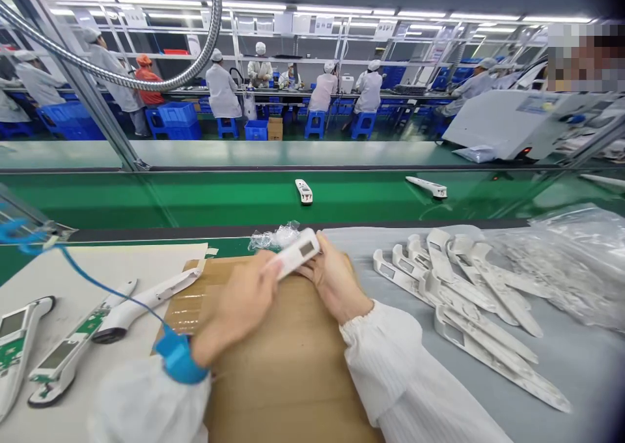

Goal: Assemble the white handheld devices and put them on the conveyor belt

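Note:
Both of my hands hold a white handheld device [295, 254] with a small dark display window, tilted up to the right above a sheet of brown cardboard [293, 371]. My left hand [244, 296], somewhat blurred, is closed around its lower left end. The fingers of my right hand [336, 277] grip the end by the display, partly behind it. A blue wrist strap [180, 357] with a coiled cord circles my left wrist. Just beyond the device lies crumpled clear plastic [276, 236].
Left are opened devices with green circuit boards [88, 326] and a white device body [146, 300]. Several white shell parts [469, 293] and a clear plastic bag [581, 254] lie right. A green conveyor belt [234, 195] carries devices [303, 191]. Co-workers [223, 88] sit beyond.

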Tool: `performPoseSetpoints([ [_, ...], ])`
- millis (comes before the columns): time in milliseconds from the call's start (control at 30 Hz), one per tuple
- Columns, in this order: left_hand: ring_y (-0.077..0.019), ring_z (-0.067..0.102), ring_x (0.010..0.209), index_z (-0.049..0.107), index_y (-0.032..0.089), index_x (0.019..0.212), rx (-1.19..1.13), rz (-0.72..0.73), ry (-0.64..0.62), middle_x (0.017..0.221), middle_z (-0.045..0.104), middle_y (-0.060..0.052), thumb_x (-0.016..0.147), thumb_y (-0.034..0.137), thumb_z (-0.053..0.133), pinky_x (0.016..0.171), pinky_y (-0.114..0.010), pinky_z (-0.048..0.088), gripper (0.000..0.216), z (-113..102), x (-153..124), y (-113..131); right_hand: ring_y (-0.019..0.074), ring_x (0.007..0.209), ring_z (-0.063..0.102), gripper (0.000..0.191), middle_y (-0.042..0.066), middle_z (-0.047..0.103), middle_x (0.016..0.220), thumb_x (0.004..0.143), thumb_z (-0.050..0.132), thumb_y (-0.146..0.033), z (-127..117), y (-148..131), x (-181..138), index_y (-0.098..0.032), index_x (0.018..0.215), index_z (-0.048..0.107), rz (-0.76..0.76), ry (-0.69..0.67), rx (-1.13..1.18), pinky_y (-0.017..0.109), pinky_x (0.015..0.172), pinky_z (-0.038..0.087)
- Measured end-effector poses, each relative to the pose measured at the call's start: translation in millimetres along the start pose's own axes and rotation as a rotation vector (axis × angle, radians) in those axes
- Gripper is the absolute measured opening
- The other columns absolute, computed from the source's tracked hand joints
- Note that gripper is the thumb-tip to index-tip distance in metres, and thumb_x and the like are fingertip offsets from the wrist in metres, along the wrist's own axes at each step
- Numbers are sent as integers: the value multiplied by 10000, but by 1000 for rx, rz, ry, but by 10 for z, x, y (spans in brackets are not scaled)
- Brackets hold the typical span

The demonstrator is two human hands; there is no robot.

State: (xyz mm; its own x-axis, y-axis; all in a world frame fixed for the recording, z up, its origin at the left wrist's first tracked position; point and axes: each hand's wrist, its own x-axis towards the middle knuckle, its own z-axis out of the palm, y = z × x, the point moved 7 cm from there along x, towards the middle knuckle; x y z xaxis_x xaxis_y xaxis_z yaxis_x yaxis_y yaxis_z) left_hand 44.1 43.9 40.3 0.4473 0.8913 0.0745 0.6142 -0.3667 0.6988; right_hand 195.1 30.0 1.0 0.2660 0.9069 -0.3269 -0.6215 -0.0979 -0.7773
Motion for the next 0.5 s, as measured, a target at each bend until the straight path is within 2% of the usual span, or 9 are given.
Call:
performPoseSetpoints([
  [67,-184,565,613,559,215,968,-104,-144,94,770,677,-31,976,449,364,580,-278,373,305,-306,258,-222,156,756,623,225,53,707,969,840,655,-412,-4,-10,-3,-209,930,618,-64,5,-147,284,649,516],
  [167,-167,560,609,502,191,1101,-41,-345,124,944,710,-66,939,318,433,580,-278,401,217,-704,743,-577,138,733,600,261,41,712,1004,807,685,-388,-22,-30,-2,-216,984,602,-147,25,-276,257,608,490],
  [233,-201,621,736,534,151,1064,18,-397,162,995,700,-123,912,233,458,668,-305,442,189,-929,1065,-744,144,715,590,295,29,713,949,796,679,-380,-46,-47,10,-220,1024,582,-191,47,-311,262,586,472],
  [300,-292,634,936,579,110,970,109,-438,225,1021,677,-195,853,201,557,801,-377,444,151,-1096,1333,-843,155,702,586,357,10,707,889,779,689,-379,-93,-68,31,-229,1072,552,-238,91,-330,278,591,463],
  [367,-368,552,1138,600,83,938,204,-451,297,1108,633,-240,809,207,645,935,-462,393,185,-1172,1559,-838,159,690,579,402,-6,701,877,780,689,-383,-137,-87,53,-242,1118,523,-286,121,-357,293,613,455],
  [400,-370,509,1198,607,78,957,238,-439,316,1159,610,-233,811,232,668,985,-492,365,221,-1155,1665,-797,159,687,575,406,-8,701,892,787,682,-388,-153,-92,64,-247,1130,516,-307,128,-375,298,623,450],
  [500,-282,530,1186,623,115,1075,244,-331,271,1211,599,-136,896,372,632,1030,-500,388,313,-852,1975,-574,165,682,561,384,-3,700,932,806,660,-404,-180,-89,88,-258,1127,507,-340,132,-416,305,616,424],
])
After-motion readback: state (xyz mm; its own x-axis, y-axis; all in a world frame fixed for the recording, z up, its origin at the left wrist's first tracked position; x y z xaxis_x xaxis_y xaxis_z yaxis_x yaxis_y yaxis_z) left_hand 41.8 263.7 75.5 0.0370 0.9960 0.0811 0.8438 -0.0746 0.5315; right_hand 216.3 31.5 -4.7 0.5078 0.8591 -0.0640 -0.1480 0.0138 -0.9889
